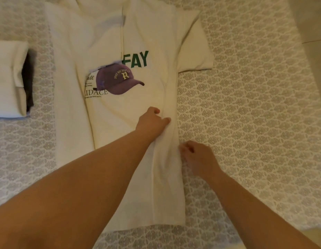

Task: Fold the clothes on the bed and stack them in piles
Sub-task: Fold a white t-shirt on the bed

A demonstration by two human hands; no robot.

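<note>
Cream T-shirt (pixel 138 42): flat on patterned bedspread (pixel 245 105), long axis running away from person, collar far, hem near. Left side already folded in; right side and sleeve (pixel 197 51) still out. Left hand (pixel 152 121): fingers curled, gripping fabric fold near shirt's right edge. Right hand (pixel 197 157): nearer person, pinching same edge lower down. Judgement: edge goes leftward next. Folded pile (pixel 12 78): well apart, far left.

T-shirt (pixel 138 42) collar cut off at top, print half hidden by fold
</note>
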